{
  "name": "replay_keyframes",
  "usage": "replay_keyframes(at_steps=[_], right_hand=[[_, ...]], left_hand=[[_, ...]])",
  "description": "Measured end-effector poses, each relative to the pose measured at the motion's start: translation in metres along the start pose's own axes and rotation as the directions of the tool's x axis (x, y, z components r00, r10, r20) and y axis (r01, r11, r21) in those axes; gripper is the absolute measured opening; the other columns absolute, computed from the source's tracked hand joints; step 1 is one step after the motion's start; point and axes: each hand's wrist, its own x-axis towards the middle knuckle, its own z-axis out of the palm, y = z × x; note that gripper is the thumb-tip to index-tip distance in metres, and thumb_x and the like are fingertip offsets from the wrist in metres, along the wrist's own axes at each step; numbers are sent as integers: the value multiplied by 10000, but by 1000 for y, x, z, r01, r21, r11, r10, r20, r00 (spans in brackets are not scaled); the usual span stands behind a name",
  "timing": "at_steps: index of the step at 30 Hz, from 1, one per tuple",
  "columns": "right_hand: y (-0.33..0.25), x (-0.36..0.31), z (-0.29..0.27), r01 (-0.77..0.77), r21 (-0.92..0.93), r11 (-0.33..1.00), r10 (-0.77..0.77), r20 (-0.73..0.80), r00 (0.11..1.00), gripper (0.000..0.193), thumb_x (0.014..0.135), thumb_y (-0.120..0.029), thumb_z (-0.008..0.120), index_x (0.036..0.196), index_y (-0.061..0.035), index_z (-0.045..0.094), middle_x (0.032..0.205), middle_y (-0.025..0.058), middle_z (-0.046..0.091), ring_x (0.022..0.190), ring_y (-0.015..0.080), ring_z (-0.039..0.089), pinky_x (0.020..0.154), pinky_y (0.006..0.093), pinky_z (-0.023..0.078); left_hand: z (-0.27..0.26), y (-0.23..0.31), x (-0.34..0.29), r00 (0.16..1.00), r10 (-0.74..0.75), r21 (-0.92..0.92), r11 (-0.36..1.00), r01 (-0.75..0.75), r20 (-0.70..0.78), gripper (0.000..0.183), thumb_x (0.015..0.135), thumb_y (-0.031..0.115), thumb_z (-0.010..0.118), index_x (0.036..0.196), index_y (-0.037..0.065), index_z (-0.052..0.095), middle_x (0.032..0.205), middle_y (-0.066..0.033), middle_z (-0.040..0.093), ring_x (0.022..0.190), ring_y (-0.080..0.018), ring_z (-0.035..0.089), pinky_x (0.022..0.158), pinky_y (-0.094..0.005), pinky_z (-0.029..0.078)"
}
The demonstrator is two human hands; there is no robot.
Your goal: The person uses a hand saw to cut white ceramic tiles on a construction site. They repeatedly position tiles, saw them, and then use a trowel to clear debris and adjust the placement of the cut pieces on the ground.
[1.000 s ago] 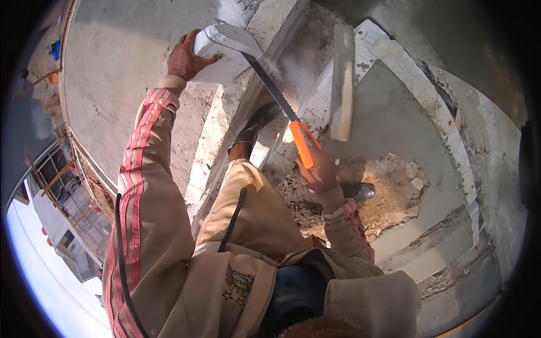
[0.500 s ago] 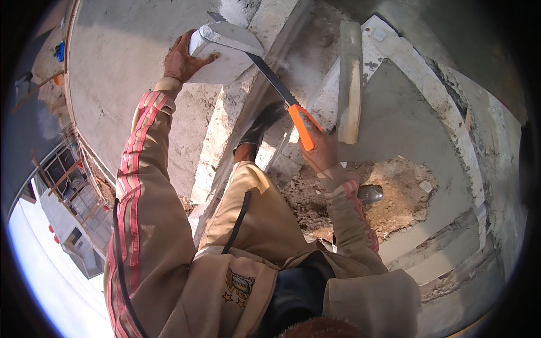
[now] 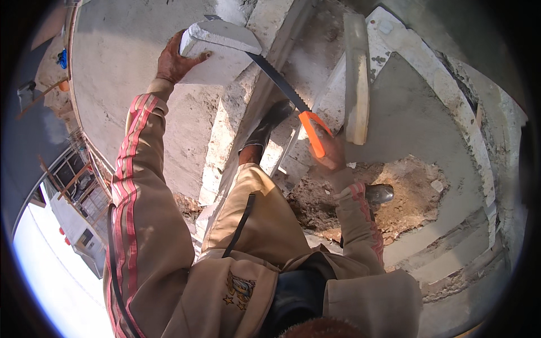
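Observation:
My left hand (image 3: 176, 59) grips the left end of a white block (image 3: 213, 66), fingers behind and thumb along its near face. The block rests on the pale concrete ledge. In my right hand (image 3: 329, 152) is a hand saw (image 3: 280, 82) with an orange handle and a dark toothed blade. Its blade runs through the upper part of the block, and the tip shows past the far side. The sawn-off-looking upper slab (image 3: 225, 34) still lies on top of the blade. Part of the blade is hidden inside the block.
My booted foot (image 3: 270, 123) stands in the trench beside the ledge; another boot tip (image 3: 379, 194) is on broken soil (image 3: 414, 197). A long pale bar (image 3: 356, 79) leans right of the saw. A rough white edging (image 3: 437, 73) curves around grey concrete (image 3: 400, 107).
My right hand has drawn the saw back toward me and to the right, so more blade shows between block and handle. My left hand keeps its grip on the block.

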Motion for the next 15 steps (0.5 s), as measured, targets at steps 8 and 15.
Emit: replay_keyframes(at_steps=[8,15], right_hand=[[-7,-34,-14,25,63,998,-19,-103,995,580,795,-103,715,1359,-114,579,1282,154,644,1130,358,643,944,398,544],[10,-58,-7,36,-89,995,-44,-88,995,615,808,-143,713,1401,-123,548,1279,170,641,1122,381,640,936,421,538]], left_hand=[[-3,-5,-2,1000,-4,-23,1000,5,5,873,690,553,869,1359,104,533,1204,-141,666,1082,-292,679,944,-415,563],[-6,-11,0,999,-18,-34,999,20,47,885,699,562,861,1366,90,522,1214,-145,670,1084,-280,685,950,-409,570]])
